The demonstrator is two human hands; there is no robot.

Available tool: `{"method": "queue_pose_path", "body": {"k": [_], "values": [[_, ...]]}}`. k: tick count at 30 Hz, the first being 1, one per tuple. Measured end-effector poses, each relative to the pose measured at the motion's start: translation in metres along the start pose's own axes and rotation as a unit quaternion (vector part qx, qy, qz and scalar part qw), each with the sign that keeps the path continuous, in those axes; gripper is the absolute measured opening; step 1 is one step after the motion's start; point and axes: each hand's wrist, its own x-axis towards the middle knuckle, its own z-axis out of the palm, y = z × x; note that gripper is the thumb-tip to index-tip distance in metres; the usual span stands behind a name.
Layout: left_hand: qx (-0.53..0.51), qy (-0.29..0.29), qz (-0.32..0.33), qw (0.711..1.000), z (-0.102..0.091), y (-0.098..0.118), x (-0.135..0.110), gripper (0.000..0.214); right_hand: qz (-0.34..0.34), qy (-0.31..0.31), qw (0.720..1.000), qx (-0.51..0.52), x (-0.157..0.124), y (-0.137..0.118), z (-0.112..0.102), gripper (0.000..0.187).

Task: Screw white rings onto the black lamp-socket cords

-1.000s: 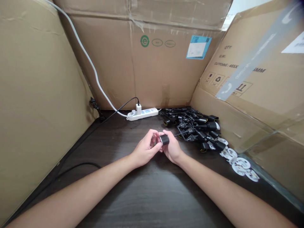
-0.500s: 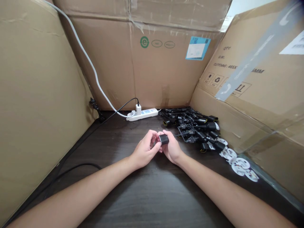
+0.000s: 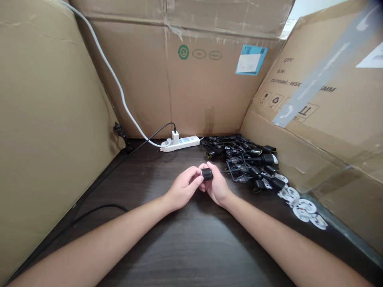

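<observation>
A short black cylinder (image 3: 207, 174) with a white rim at its left end is held up above the dark table. My right hand (image 3: 218, 184) is closed around it from the right, the thumb along the top. A thin dark rod or cord runs from behind this hand toward the pile. At the white end my left hand (image 3: 186, 186) is closed, thumb and fingers pressed against the rim. The fingers hide any small part between them. To the right lies a heap of black parts (image 3: 239, 167) with spikes, frames and similar cylinders.
White round discs (image 3: 303, 209) lie at the right, along the cardboard box (image 3: 338, 139). A white power strip (image 3: 188, 141) with a plugged-in adapter (image 3: 175, 138) stands at the back. Cardboard walls (image 3: 134, 79) enclose the table; a black cable (image 3: 98, 180) runs along the left.
My left fingers have straightened and drawn together at the cylinder's white end. The cylinder and my right hand have hardly moved. The whole view has shifted slightly.
</observation>
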Motion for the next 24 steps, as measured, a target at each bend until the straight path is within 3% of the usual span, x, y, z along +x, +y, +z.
{"method": "queue_pose_path", "body": {"k": [15,24], "values": [[0.079,0.02,0.014,0.997,0.0005,-0.0008,-0.0039,0.018,0.013,-0.021,1.0,0.011,-0.0001,-0.0019,0.001,0.039],[0.03,-0.009,0.012,0.999,-0.0007,-0.0005,-0.0019,0.02,0.018,-0.02,0.999,0.02,0.0,-0.0029,0.001,0.039]]}}
